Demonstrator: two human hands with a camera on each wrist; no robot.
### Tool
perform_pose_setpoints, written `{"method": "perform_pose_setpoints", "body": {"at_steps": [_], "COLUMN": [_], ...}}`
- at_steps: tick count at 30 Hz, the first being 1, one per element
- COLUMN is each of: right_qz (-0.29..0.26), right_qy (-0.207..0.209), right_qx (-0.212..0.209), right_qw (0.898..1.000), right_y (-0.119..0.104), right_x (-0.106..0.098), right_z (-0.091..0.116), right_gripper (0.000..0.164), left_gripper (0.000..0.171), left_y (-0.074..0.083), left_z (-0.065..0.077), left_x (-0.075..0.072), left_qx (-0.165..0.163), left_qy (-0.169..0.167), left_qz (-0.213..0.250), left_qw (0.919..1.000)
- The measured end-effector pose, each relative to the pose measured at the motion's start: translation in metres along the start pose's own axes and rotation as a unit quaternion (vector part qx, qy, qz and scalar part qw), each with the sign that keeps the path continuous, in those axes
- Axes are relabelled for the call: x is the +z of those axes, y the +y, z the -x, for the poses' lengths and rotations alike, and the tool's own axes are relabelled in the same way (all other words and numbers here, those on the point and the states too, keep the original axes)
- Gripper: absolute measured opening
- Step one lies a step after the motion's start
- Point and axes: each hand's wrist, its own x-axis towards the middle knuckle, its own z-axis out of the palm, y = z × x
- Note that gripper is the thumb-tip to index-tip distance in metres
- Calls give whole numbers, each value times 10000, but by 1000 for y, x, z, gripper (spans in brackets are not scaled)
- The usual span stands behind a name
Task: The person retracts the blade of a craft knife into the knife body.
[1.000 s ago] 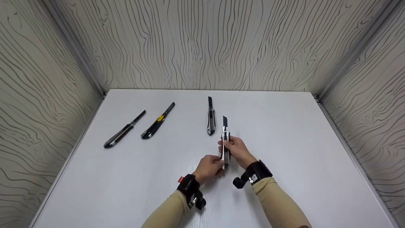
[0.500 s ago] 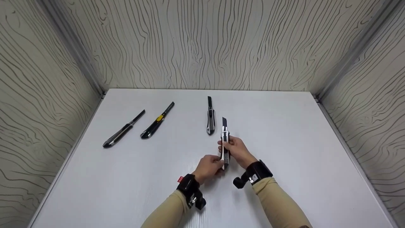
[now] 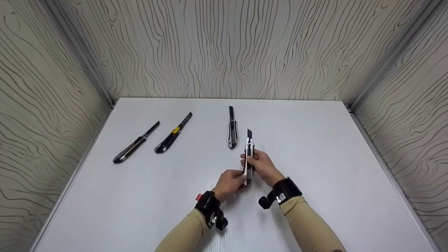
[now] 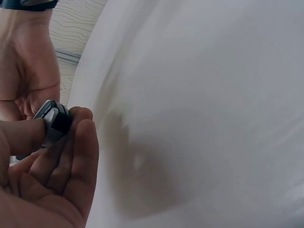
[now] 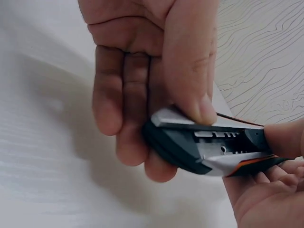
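Observation:
Both hands hold one utility knife over the white table, its dark blade out and pointing away from the body. My right hand grips the middle of the handle, thumb on top at the slider and fingers underneath. At the butt end, my left hand pinches the handle between thumb and fingers. The right wrist view shows the slotted silver and black handle with orange edging, and the left thumb pressing its side. In the left wrist view the dark butt sits in the left fingertips.
Beyond the hands lies another utility knife, blade away. Farther left rest a black utility knife with a yellow slider and a dark-handled one, blades exposed. Patterned walls border the white table at the back and sides.
The left hand and the knife's butt have shifted very slightly away from the body. Both hands keep their hold, and the other knives stay where they lie.

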Motion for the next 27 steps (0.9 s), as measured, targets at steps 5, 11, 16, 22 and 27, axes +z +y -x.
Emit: {"method": "perform_pose_setpoints", "body": {"at_steps": [5,11,16,22,27], "right_qz": [-546,-676,-455,-217,-178], "right_qy": [23,21,-3,-23,113], "right_qx": [101,258,378,196,98], "right_qw": [9985,9974,9982,9996,9997], "right_y": [3,1,0,-1,-1], "right_x": [0,2,1,1,2], "right_z": [0,2,4,5,5], "right_gripper": [42,39,38,37,38], "left_gripper": [22,22,21,24,30], "left_y": [1,3,0,-1,-1], "left_z": [-1,-1,0,2,5], "left_x": [-1,-1,-1,-1,2], "left_qx": [17,84,46,-191,-117], "left_qy": [94,171,121,-66,-229], "left_qz": [73,-7,36,473,691], "left_qw": [9999,9998,9999,9987,9973]}}
